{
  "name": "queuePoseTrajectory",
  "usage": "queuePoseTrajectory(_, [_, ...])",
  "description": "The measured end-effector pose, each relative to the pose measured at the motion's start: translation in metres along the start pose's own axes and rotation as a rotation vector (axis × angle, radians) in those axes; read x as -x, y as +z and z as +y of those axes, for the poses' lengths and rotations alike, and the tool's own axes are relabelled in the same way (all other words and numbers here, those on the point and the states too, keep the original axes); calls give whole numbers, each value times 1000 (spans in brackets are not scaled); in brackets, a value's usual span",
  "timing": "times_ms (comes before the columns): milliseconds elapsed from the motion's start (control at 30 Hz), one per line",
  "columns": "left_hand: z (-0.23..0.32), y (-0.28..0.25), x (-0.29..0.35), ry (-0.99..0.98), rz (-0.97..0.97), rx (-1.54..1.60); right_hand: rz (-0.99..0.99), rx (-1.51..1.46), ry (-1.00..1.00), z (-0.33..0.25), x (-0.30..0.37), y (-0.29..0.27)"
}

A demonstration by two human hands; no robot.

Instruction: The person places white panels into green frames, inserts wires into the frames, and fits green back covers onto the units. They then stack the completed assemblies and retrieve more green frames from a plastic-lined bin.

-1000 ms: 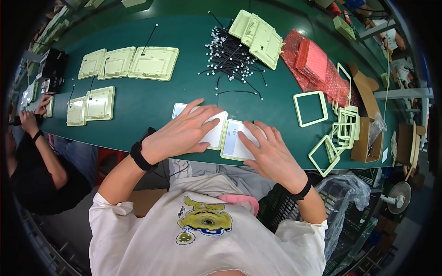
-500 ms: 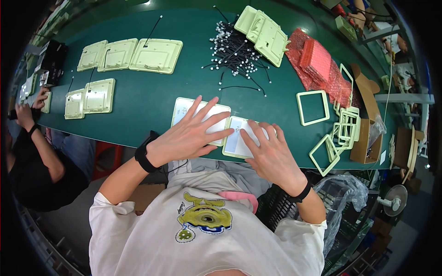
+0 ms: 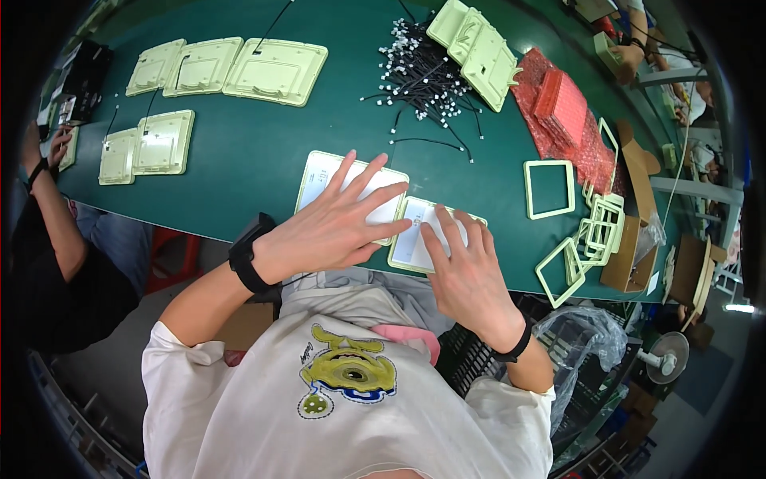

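Observation:
Two cream-framed panels with white faces lie side by side near the table's front edge. My left hand [image 3: 331,219] rests flat on the left panel [image 3: 317,169], its fingers spread wide. Over the right panel [image 3: 408,250] lies my right hand [image 3: 471,275], fingers stretched forward and slightly bent at the tips. Both hands hide much of the panels beneath them. Neither hand has its fingers wrapped around anything.
A heap of black cables with white connectors [image 3: 419,72] lies at the back, beside stacked cream casings [image 3: 488,73]. Red bubble wrap [image 3: 531,120], loose cream frames [image 3: 550,189] and a cardboard box [image 3: 634,247] are rightward. More casings [image 3: 275,72] sit left, near another person's arm [image 3: 60,215].
The view has shifted and turned a little. Both hands stay on their panels in nearly the same pose. At the left, the other person's arm has shifted slightly.

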State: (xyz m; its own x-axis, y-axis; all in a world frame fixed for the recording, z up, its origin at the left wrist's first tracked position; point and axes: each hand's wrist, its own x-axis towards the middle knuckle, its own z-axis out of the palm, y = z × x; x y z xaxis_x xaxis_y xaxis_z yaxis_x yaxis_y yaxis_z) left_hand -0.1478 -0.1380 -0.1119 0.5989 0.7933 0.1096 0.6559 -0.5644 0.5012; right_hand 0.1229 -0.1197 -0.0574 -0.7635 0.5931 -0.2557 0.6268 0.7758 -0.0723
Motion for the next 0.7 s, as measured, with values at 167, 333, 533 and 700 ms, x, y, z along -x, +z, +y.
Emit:
queuePoseTrajectory(167, [2,1,-1,3,1,-33,6,22,39,-14,6,12])
queuePoseTrajectory(333, [2,4,4,-8,-5,-14,40,57,74,-18,10,17])
queuePoseTrajectory(533, [4,5,10,-46,35,40,60,-82,15,2,5,-3])
queuePoseTrajectory(700, [13,9,14,34,-2,12,158,-204,-13,10,-2,4])
